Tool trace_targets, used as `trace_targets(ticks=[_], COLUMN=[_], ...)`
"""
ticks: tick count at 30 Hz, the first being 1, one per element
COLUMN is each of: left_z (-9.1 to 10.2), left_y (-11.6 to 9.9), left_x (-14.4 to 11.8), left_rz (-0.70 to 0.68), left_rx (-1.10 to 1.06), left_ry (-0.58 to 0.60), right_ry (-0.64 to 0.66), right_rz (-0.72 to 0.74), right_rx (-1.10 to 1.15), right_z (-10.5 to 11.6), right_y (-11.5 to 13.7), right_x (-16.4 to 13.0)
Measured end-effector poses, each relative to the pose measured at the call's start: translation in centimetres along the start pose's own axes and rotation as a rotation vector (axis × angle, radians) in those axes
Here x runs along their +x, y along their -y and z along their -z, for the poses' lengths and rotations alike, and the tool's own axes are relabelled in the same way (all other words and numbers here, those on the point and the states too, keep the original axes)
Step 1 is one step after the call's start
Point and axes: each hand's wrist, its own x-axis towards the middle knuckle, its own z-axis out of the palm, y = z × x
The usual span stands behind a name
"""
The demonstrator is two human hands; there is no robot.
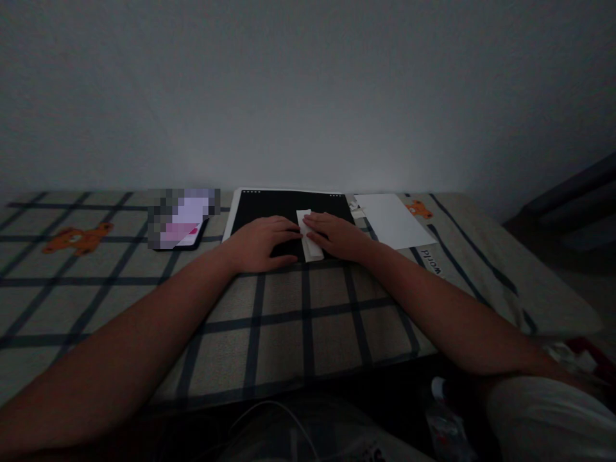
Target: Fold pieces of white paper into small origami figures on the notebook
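From where I stand, the folded paper (315, 252) lies on the black board (274, 204), between the person's two hands. The right hand (338, 235) rests its fingers flat on it; the left hand (264, 242) is spread beside it, fingertips at its left edge. Neither hand is clenched or grasping anything. Creasing well would call for lined-up edges, one hand steadying, the other pressing evenly along the fold. The board sits on a checked cloth (283, 333) against a plain wall (308, 96), in a dim room.
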Motion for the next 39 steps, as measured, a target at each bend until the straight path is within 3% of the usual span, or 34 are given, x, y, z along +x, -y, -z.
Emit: trace_targets(ticks=[9,17,29,39], left_z=[-0.04,0.08,0.01,-0.08], left_y=[-0.10,-0.09,-0.12,-0.01], left_x=[0.05,0.05,0.02,-0.08], left_rz=[0.009,0.006,0.026,0.032], left_rx=[0.021,0.027,0.042,0.024], left_ry=[0.029,0.029,0.038,0.037], right_ry=[0.081,0.022,-0.103,0.019], right_rz=[-0.013,-0.027,-0.040,-0.027], right_rx=[0.006,0.127,0.051,0.006], right_z=[-0.07,-0.16,-0.33,0.34], right_y=[-0.30,-0.57,-0.64,0.12], right_x=[0.08,0.12,-0.17,-0.14])
